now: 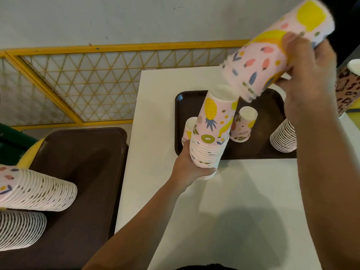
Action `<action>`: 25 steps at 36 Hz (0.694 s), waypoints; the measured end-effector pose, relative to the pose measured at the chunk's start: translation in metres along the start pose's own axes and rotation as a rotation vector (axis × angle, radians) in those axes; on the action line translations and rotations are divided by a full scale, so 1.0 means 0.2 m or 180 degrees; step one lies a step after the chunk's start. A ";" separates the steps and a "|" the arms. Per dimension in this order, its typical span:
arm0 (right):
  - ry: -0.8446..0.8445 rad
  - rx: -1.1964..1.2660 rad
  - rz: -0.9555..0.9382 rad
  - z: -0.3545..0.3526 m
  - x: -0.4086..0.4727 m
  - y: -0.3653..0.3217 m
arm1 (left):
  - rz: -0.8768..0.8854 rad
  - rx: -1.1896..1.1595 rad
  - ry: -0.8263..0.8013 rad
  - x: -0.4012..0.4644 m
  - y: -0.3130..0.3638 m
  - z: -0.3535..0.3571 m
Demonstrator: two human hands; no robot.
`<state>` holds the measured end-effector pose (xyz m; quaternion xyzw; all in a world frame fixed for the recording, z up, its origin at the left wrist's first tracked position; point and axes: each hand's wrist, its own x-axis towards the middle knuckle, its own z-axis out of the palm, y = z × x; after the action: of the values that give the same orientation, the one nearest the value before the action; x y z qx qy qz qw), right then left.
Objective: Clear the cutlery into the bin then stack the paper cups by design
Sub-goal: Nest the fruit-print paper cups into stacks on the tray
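Observation:
My left hand (190, 166) grips the base of an upside-down stack of pink fruit-print paper cups (213, 131) at the near edge of the brown tray (261, 151). My right hand (305, 80) holds a second, tilted stack of pink fruit-print cups (270, 55) in the air, its rims just above the top of the first stack. Two single fruit-print cups (243, 125) (188, 129) stand upside down on the tray. A stack of nested cups (282, 137) sits at the tray's right end, partly hidden by my right arm.
The white table (233, 201) carries the tray. A leopard-print cup stack (347, 88) stands at the right edge. To the left, another brown tray (81, 172) holds two long cup stacks (37, 193) lying on their sides. A yellow lattice fence (87, 78) runs along the wall.

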<state>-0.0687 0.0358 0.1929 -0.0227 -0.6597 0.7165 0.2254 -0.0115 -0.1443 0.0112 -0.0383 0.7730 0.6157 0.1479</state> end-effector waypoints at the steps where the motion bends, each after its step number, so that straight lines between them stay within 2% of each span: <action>1: 0.0190 0.0019 -0.0043 -0.02 0.03 0.02 | -0.0005 -0.0002 -0.0001 0.01 0.00 0.00; 5: 0.0874 -0.0787 -0.0457 -0.10 0.12 0.19 | -0.0043 -0.0027 0.0007 0.02 -0.01 0.01; 13: 0.0285 -0.2220 -0.0153 -0.17 0.09 0.63 | -0.0087 -0.0048 0.0005 0.05 -0.02 0.02; 21: 0.0138 -0.2485 0.0159 -0.25 0.03 0.76 | 0.0024 0.0002 -0.0055 0.07 -0.02 0.04; 25: 0.0355 -0.1784 0.0059 -0.18 -0.02 0.61 | 0.0026 -0.0053 -0.0074 0.07 -0.02 0.06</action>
<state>-0.0893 0.0642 0.0707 -0.1296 -0.8184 0.5059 0.2397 -0.0210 -0.1326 0.0022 -0.0293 0.7662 0.6231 0.1540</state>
